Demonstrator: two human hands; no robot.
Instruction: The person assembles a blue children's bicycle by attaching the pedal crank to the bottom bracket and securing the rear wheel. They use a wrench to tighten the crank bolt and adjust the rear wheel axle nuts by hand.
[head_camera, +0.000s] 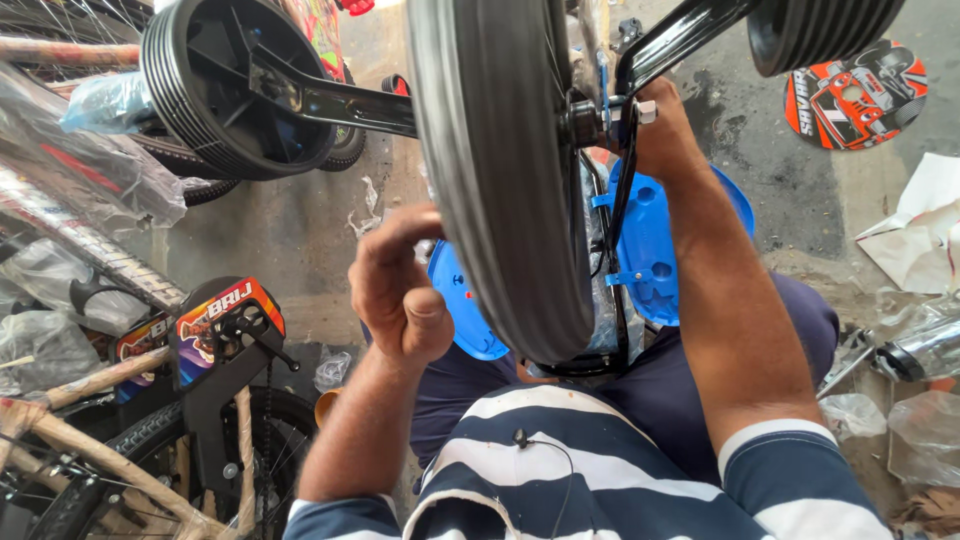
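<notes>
Left hand (400, 300) curled loosely beside our upturned grey rubber bike wheel (500, 170); right hand (665, 135) grips the axle nut (645, 112). If we slip, fingers could get pinched against the black stabiliser bracket (680, 40).

Stained concrete floor (760, 190) bears a round sticker (855, 95) and crumpled paper (920, 235).
</notes>
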